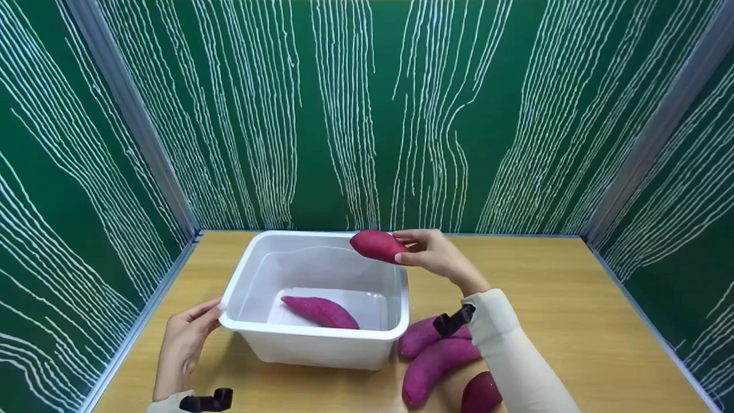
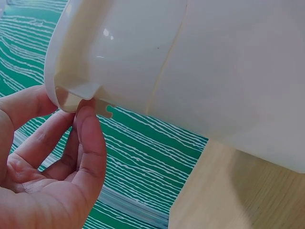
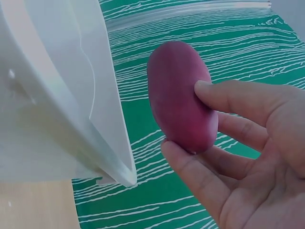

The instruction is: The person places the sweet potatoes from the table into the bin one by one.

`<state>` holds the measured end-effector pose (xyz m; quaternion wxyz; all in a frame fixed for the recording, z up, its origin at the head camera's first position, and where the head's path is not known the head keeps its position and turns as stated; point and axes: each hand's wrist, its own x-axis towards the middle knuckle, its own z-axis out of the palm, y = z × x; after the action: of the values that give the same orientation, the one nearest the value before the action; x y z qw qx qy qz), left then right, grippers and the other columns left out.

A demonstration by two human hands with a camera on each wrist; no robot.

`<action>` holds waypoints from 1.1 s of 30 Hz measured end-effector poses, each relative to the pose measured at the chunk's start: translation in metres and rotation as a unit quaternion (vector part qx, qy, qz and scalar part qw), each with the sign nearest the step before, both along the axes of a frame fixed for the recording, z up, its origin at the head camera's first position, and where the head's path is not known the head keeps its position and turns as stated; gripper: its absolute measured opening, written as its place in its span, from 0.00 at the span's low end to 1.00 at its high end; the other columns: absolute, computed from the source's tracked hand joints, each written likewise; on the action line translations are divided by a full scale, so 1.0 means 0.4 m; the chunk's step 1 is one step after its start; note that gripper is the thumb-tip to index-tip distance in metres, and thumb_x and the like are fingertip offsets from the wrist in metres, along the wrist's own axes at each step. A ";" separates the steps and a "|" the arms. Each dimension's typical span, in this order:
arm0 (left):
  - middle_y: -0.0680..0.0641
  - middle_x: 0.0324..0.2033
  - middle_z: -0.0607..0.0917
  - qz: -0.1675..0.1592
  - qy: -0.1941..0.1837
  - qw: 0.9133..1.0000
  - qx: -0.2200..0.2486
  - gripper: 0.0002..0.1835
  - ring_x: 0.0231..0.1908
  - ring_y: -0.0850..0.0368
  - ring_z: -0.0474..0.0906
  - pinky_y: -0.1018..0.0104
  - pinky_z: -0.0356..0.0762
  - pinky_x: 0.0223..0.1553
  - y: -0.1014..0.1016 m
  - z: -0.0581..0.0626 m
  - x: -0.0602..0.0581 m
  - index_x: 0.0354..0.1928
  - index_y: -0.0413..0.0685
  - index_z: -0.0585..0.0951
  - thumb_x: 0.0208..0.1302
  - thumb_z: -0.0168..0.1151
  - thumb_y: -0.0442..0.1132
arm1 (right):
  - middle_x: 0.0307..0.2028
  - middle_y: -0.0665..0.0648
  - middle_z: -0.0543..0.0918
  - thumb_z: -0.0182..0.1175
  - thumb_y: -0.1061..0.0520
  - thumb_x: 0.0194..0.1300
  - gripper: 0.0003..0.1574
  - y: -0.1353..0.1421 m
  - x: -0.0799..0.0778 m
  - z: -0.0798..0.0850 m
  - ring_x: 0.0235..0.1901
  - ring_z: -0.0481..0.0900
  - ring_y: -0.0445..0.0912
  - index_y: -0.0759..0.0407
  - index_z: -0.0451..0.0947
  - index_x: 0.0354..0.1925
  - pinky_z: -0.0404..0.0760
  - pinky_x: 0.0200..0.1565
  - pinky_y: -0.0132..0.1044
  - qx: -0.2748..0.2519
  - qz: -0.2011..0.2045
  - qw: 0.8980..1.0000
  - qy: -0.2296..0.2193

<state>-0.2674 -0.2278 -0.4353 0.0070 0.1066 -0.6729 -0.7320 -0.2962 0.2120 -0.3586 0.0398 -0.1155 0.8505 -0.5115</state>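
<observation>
My right hand [image 1: 438, 255] holds a reddish sweet potato [image 1: 375, 245] between thumb and fingers, above the right back rim of a white plastic tub [image 1: 315, 347]. In the right wrist view the same sweet potato [image 3: 178, 98] is seen beside the tub's wall, apart from it. My left hand [image 1: 186, 338] pinches the tub's left rim; up close, its fingers [image 2: 90, 138] curl under the lip. Inside the tub, one purple sweet potato [image 1: 321, 311] lies on the bottom.
Right of the tub, two purple sweet potatoes [image 1: 433, 367] lie on the wooden table [image 1: 550, 321], partly behind the right sleeve. A dark red one [image 1: 480, 393] sits nearer the front edge. Green panels [image 1: 390, 115] with white wavy lines enclose the back and sides.
</observation>
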 end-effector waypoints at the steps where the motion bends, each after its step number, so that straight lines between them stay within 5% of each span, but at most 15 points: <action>1: 0.62 0.33 0.86 0.001 -0.001 1.000 0.000 0.07 0.38 0.66 0.82 0.72 0.82 0.45 0.000 0.000 0.000 0.33 0.57 0.87 0.60 0.66 0.33 | 0.53 0.65 0.81 0.66 0.57 0.59 0.33 -0.003 -0.001 -0.001 0.49 0.82 0.53 0.60 0.73 0.62 0.83 0.50 0.42 0.002 0.000 1.000 -0.001; 8: 0.59 0.34 0.86 0.003 -0.004 1.000 -0.006 0.06 0.38 0.66 0.82 0.71 0.82 0.45 0.002 0.001 -0.005 0.37 0.52 0.87 0.60 0.66 0.33 | 0.54 0.63 0.81 0.66 0.56 0.59 0.32 -0.020 -0.014 -0.005 0.48 0.82 0.51 0.59 0.74 0.62 0.83 0.50 0.41 0.009 -0.002 1.000 -0.007; 15: 0.58 0.36 0.86 0.004 -0.014 1.000 -0.018 0.16 0.38 0.66 0.82 0.73 0.81 0.44 0.000 0.001 -0.007 0.50 0.39 0.83 0.60 0.67 0.35 | 0.53 0.62 0.81 0.66 0.56 0.59 0.31 -0.037 -0.021 -0.006 0.45 0.82 0.50 0.58 0.75 0.61 0.82 0.50 0.41 0.022 0.001 1.000 0.002; 33: 0.57 0.38 0.86 0.007 -0.014 1.000 -0.025 0.18 0.38 0.66 0.82 0.73 0.82 0.43 0.004 0.001 -0.005 0.51 0.36 0.81 0.60 0.67 0.36 | 0.53 0.66 0.80 0.66 0.59 0.59 0.30 -0.057 -0.018 -0.037 0.47 0.82 0.54 0.62 0.75 0.59 0.83 0.49 0.40 -0.002 0.034 0.999 0.019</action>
<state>-0.2693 -0.2263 -0.4348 0.0048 0.1213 -0.6904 -0.7132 -0.3032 0.1892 -0.3734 0.0407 -0.1545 0.8455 -0.5096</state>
